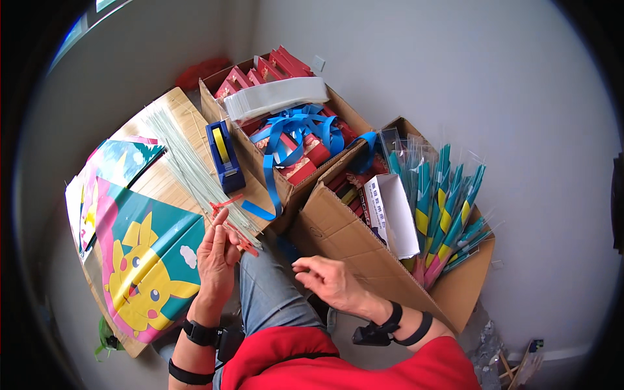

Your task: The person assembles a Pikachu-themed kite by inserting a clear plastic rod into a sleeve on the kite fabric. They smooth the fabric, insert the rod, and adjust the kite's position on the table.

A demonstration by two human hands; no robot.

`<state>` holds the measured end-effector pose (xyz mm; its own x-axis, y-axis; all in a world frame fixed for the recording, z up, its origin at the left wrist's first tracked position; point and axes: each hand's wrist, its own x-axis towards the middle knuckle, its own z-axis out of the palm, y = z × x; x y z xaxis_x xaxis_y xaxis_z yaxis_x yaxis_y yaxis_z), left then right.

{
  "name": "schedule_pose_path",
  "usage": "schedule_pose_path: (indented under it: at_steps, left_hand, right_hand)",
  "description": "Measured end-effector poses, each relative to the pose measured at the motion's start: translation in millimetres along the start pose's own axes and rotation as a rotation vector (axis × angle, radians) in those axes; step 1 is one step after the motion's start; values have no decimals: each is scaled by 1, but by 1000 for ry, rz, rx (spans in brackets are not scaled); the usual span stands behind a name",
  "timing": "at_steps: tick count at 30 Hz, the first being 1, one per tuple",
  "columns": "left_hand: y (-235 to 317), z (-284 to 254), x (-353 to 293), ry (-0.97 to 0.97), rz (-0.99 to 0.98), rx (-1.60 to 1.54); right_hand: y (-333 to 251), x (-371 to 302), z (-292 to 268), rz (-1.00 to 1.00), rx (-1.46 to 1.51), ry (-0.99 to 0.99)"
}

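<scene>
My left hand (pixel 218 257) is over the right edge of a wooden board, its index finger stretched out and the others partly bent. Its fingertips touch or nearly touch small red pieces (pixel 247 247) by the ends of a bundle of thin pale rods (pixel 195 175). My right hand (pixel 331 283) hovers apart above my knee and beside a carton. Its fingers curl toward the thumb; anything between them is too small to make out. Left of the rods lies a folded, kite-like sheet (pixel 172 244), teal and pink with a yellow cartoon figure.
A blue tape dispenser (pixel 224 156) with yellow tape stands on the wooden board (pixel 179 104). One carton (pixel 211 104) holds red boxes, blue ribbon (pixel 302 133) and a white stack. Another carton (pixel 354 237) holds a white box (pixel 396 218) and rolled teal-and-yellow packs (pixel 445 208). Walls stand behind.
</scene>
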<state>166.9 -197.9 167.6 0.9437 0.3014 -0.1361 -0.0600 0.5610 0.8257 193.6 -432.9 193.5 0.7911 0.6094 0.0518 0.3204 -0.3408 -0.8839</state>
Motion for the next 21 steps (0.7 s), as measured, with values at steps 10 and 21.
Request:
schedule_pose_path:
  at_steps: [10,21]
  left_hand:
    - [14,-40,-35,10,160,397]
    - [-6,-59,-67,-120,-5,570]
  right_hand:
    - [124,24,-188,553,-865,-50]
    - [195,35,-189,150,-879,-108]
